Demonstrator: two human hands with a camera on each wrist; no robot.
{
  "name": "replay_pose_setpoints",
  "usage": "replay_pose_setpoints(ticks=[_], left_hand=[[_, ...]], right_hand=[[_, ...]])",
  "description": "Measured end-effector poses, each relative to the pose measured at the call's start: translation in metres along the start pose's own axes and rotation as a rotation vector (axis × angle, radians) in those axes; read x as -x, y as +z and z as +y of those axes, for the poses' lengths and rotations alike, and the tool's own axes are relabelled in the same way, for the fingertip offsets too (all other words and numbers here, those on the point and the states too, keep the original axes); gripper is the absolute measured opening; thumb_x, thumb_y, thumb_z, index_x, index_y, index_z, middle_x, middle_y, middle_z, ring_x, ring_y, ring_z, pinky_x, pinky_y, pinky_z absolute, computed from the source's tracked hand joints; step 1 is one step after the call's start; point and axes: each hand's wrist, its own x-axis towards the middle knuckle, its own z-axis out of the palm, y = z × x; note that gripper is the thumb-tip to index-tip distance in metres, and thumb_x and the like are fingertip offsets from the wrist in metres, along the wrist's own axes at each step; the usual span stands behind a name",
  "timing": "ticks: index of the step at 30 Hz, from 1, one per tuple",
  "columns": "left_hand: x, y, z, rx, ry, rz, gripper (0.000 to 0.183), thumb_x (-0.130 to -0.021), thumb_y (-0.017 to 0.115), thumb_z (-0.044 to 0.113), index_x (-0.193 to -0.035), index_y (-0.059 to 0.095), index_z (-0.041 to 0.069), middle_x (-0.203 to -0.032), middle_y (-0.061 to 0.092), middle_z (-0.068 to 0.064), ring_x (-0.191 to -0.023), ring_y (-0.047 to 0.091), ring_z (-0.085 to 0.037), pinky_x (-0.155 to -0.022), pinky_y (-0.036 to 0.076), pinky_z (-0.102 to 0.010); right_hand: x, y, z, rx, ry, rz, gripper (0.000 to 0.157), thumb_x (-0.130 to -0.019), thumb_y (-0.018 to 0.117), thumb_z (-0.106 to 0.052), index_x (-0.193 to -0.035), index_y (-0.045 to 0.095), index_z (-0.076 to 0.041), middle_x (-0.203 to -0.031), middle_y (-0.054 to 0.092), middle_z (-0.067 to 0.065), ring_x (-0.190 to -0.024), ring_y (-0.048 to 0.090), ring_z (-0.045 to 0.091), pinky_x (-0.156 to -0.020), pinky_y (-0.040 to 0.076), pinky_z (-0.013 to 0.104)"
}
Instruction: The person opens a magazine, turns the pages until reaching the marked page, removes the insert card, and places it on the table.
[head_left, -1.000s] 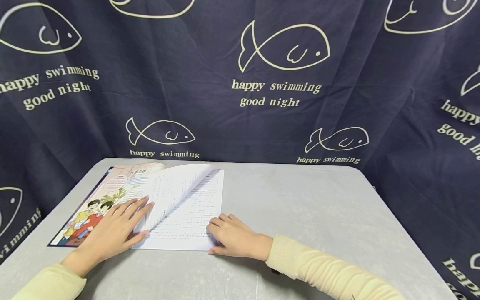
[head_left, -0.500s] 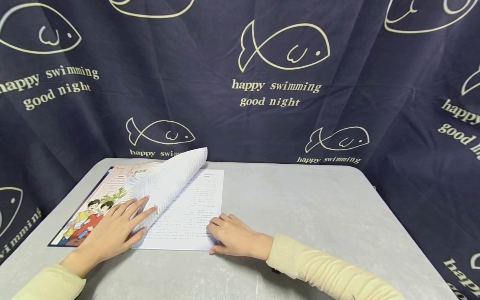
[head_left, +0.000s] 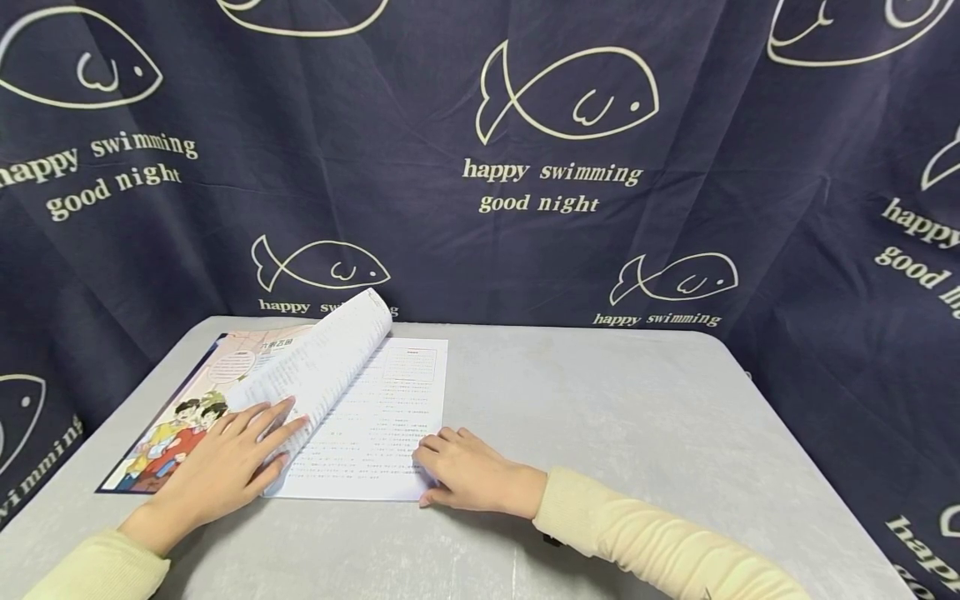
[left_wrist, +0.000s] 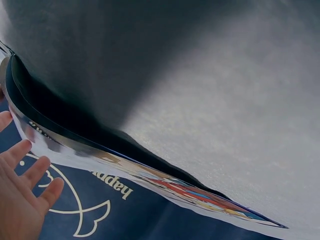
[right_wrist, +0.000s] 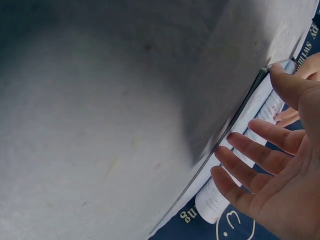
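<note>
An open book (head_left: 405,417) lies at the left of the table, its left page showing a colour drawing (head_left: 172,433) of people. A page (head_left: 322,358) is lifted and curls over toward the left. My left hand (head_left: 232,454) lies across the left side with its fingers spread, fingertips at the base of that curling page. At the lower right corner of the book rests my right hand (head_left: 468,471), its thumb by the bottom edge. In the right wrist view the right hand's fingers (right_wrist: 245,175) are loosely extended along the book's edge.
The grey table (head_left: 600,417) extends to the right of the book. Behind it hangs a dark blue curtain (head_left: 555,250) with fish drawings and lettering. Cream sleeves (head_left: 652,533) cover both forearms.
The page has risen off the right side and rolled leftward, uncovering more of the printed page beneath. My left fingers have shifted slightly; the right hand stays where it was.
</note>
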Motion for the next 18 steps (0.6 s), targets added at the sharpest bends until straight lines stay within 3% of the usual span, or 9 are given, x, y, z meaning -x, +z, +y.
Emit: replay_pose_setpoints(ticks=[4,10,18], left_hand=[[0.0015,-0.0008,0.0012,-0.006,-0.01,-0.01,0.05,-0.079,0.06,0.037,-0.125,0.055,0.019,-0.129,0.052,-0.009,-0.112,0.048,-0.03,-0.088,0.035,-0.046],[0.001,-0.0002,0.0004,-0.027,0.008,0.014,0.052,-0.081,0.055,0.044,-0.124,0.055,0.014,-0.126,0.054,-0.011,-0.109,0.05,-0.031,-0.085,0.038,-0.047],[-0.0011,-0.0004,0.0003,-0.003,0.018,0.012,0.052,-0.074,0.061,0.034,-0.122,0.057,0.015,-0.131,0.05,-0.011,-0.114,0.046,-0.032,-0.087,0.035,-0.048]], right_hand=[[0.0004,-0.0008,-0.0002,-0.006,0.002,-0.003,0.049,-0.08,0.058,-0.052,-0.113,0.055,-0.017,-0.111,0.059,-0.003,-0.097,0.053,0.012,-0.079,0.044,0.026],[0.001,-0.0017,0.0001,-0.007,0.004,-0.011,0.05,-0.079,0.058,-0.053,-0.114,0.055,-0.017,-0.113,0.059,-0.003,-0.099,0.053,0.012,-0.081,0.045,0.027],[0.0009,-0.0016,0.0005,-0.01,0.003,-0.015,0.049,-0.08,0.059,-0.052,-0.114,0.055,-0.017,-0.113,0.059,-0.003,-0.1,0.054,0.012,-0.08,0.045,0.027]])
